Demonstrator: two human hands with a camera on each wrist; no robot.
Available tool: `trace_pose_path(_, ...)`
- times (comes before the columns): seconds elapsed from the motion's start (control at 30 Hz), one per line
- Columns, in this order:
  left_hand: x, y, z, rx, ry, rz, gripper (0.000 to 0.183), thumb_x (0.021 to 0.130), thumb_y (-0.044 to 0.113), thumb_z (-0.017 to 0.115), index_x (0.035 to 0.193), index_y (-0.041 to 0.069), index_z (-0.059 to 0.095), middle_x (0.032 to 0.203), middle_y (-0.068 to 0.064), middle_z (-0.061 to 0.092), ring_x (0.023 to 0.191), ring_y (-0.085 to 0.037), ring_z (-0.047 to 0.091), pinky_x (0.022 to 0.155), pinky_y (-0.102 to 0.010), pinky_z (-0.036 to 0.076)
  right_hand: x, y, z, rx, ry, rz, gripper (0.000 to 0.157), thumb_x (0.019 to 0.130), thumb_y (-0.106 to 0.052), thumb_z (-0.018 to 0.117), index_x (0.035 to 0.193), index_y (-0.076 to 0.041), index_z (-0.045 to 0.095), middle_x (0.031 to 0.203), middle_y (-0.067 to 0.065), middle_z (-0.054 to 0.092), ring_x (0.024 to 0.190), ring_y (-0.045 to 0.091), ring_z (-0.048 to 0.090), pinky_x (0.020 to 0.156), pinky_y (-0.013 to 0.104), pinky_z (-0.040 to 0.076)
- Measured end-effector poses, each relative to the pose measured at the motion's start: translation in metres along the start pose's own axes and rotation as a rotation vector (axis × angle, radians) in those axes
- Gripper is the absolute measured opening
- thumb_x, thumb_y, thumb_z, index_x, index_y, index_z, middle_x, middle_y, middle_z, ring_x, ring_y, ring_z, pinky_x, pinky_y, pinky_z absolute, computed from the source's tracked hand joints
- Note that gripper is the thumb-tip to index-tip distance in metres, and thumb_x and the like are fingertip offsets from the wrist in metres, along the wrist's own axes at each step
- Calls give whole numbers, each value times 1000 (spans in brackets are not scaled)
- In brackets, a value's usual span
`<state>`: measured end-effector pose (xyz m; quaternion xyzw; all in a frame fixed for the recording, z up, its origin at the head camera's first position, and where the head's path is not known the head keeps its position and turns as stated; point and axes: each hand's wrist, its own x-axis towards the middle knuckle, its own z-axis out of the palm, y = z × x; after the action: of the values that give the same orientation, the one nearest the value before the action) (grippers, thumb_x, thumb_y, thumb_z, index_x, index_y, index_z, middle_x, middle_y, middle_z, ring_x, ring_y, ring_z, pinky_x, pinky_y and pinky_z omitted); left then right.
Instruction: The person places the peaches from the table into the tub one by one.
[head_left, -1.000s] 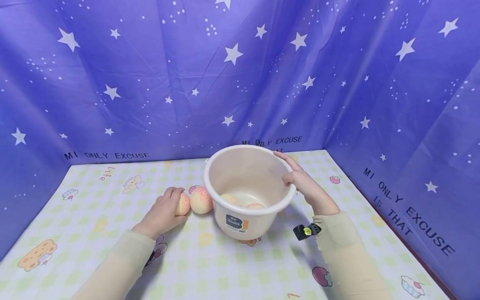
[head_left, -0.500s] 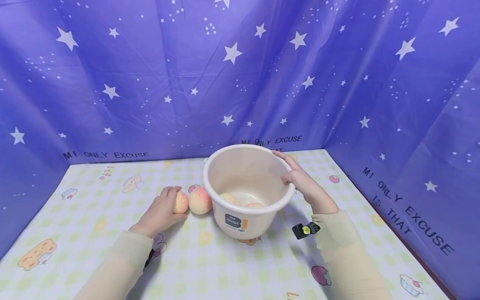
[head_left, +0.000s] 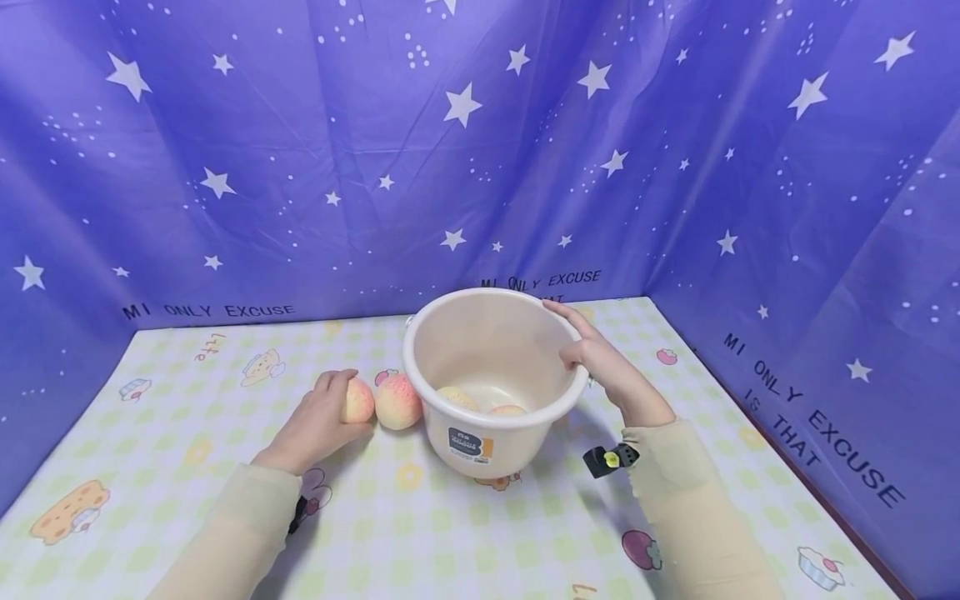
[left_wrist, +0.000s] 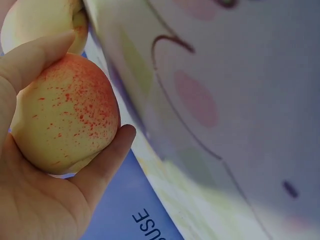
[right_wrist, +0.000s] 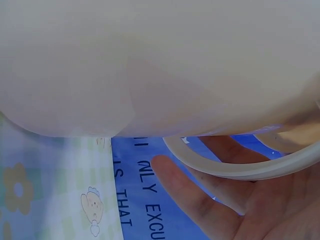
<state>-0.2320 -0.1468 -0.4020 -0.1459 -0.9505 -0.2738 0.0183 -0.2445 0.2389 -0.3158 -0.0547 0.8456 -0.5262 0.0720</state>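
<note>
My left hand grips a yellow and red peach between thumb and fingers, low at the table. To its right lies a second peach, beside the bucket. The cream plastic bucket stands upright, its label facing me. Inside, near the bottom, two peaches show in part over the front rim. My right hand holds the bucket's right rim. In the right wrist view the bucket wall fills the upper part, and the bucket's handle crosses in front of that hand's fingers.
A checked tablecloth with cartoon prints covers the table. Purple-blue star curtains close off the back and sides. Black cameras are strapped to both wrists.
My left hand has drawn its peach slightly left, widening the gap to the second peach. The right hand and bucket keep their place; the head view has shifted a little.
</note>
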Motion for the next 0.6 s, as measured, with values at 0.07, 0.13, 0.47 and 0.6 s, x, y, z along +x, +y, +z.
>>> trace_pose_path(0.07, 0, 1, -2, -2, 9, 0, 81, 83, 26, 77, 146, -4, 35, 140, -32, 42, 117, -52, 52, 98, -63, 44, 0, 0, 0, 2, 0, 1, 99, 67, 3, 45, 158, -28, 21, 165, 11, 11, 135, 38, 37, 82, 32, 44)
trace_pose_path(0.13, 0, 2, -3, 1, 20, 5, 81, 83, 26, 76, 145, -4, 35, 139, -32, 42, 116, -52, 52, 98, -63, 44, 0, 0, 0, 4, -1, 1, 99, 67, 3, 45, 158, -28, 21, 165, 11, 11, 135, 38, 37, 82, 32, 44)
trace_pose_path(0.47, 0, 5, -13, 12, 69, -5, 82, 81, 26, 78, 145, -3, 36, 139, -31, 43, 117, -51, 52, 97, -62, 45, 0, 1, 0, -2, 4, -8, 99, 67, 3, 45, 158, -28, 22, 165, 11, 10, 134, 39, 37, 82, 33, 44)
trace_pose_path(0.6, 0, 5, -16, 13, 77, -12, 82, 81, 24, 79, 145, -3, 35, 139, -32, 42, 117, -51, 52, 97, -63, 45, 0, 0, 0, 1, 3, -7, 99, 67, 3, 45, 158, -27, 22, 165, 12, 12, 134, 39, 38, 82, 32, 44)
